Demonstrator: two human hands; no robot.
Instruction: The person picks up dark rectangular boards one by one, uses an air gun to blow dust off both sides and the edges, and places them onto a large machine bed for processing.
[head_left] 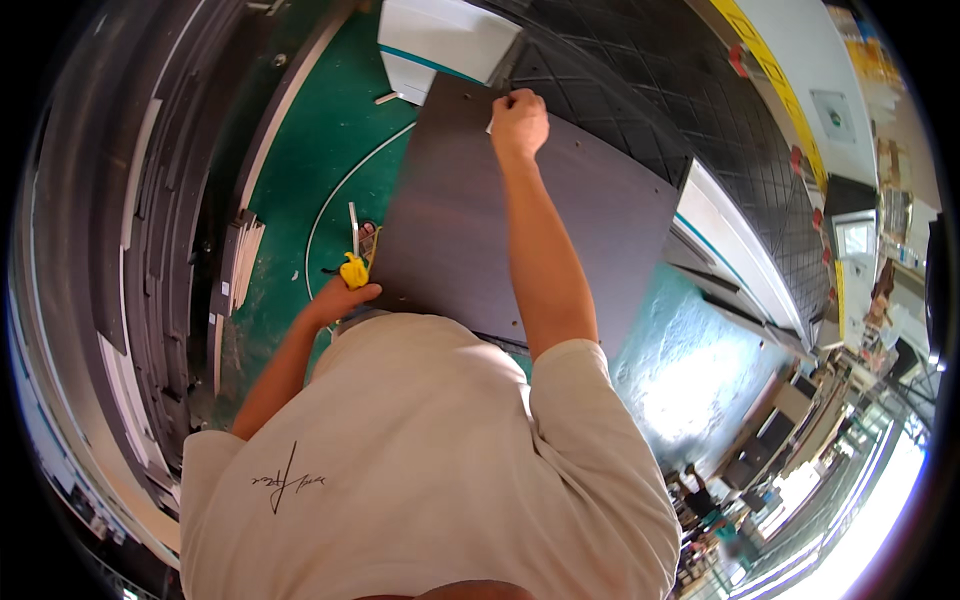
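Observation:
A wide dark grey panel (450,220) with small holes near its edges lies flat in front of me. At its near left corner, my left hand (343,300) is closed round a yellow tape measure (354,271). A thin yellow strip, perhaps its blade, shows beside the panel's left edge. My right arm reaches across the panel, and my right hand (522,122) is closed at the far edge. A small whitish bit shows beside its fingers; what they grip is hidden.
White boards with a teal stripe (440,45) stand beyond the panel. Dark gridded sheets (640,80) lie behind it. Stacked dark boards (165,220) line the left. A metal strip (353,228) and a thin white curved line (330,205) show over the green floor (285,240).

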